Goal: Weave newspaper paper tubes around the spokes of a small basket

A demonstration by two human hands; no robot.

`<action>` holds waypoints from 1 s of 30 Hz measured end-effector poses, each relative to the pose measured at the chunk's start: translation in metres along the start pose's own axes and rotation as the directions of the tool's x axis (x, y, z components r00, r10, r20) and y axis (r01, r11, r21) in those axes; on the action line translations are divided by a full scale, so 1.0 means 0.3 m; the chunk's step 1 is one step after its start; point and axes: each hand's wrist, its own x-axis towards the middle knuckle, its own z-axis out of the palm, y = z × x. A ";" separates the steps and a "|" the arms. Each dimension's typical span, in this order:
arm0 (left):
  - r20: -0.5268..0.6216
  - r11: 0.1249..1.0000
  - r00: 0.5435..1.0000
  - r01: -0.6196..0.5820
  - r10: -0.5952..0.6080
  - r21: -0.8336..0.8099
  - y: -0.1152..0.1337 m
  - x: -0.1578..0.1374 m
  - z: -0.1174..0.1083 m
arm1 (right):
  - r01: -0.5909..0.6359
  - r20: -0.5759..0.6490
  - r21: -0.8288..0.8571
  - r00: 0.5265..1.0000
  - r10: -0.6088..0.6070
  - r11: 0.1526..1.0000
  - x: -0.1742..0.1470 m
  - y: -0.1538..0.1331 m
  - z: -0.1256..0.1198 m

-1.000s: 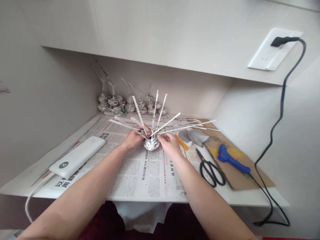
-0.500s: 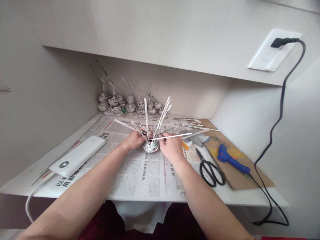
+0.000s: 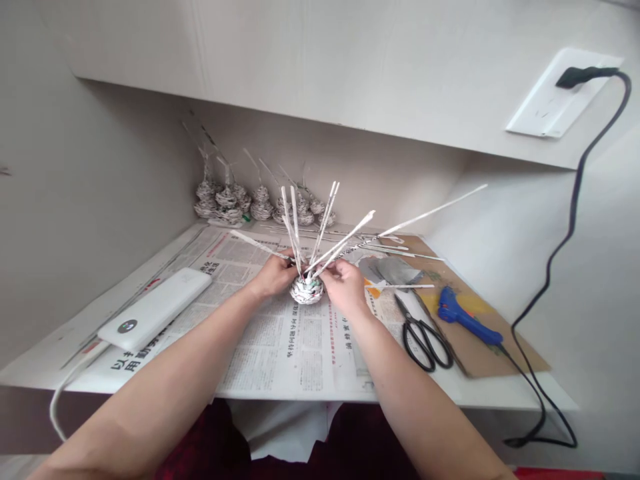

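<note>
Woven paper ball (image 3: pixel 307 291): on newspaper (image 3: pixel 260 353), between both hands.
Paper strips (image 3: pixel 324 227): fanning from its top, 10 to 2 o'clock.
Left hand (image 3: pixel 274 275): clamped on the ball's 10 o'clock edge; fingertips partly hidden.
Right hand (image 3: pixel 346 285): pinched on strip bases, 2 o'clock edge.
Scissors (image 3: pixel 427 339): 4 o'clock from ball, black-handled.
Power bank (image 3: pixel 155 310): 9 o'clock, white.
</note>
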 end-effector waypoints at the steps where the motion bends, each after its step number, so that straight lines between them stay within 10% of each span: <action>1: -0.018 1.000 1.000 0.017 -0.017 0.001 0.000 0.000 0.001 | 0.058 -0.015 -0.073 0.998 -0.059 0.996 -0.009 -0.014 -0.004; 6: -0.090 0.999 0.996 0.007 -0.003 0.049 -0.015 0.000 0.013 | 0.309 0.024 -0.258 0.949 -0.314 0.915 -0.036 -0.061 -0.022; 16: -0.107 1.000 0.994 -0.017 0.016 -0.007 -0.037 -0.004 0.022 | 0.001 0.128 0.239 0.991 -0.032 0.971 -0.010 -0.008 0.016; 30: -0.129 0.999 0.992 -0.001 -0.004 -0.041 -0.026 -0.005 0.027 | 0.047 0.078 0.010 0.996 -0.047 0.999 -0.010 -0.021 -0.015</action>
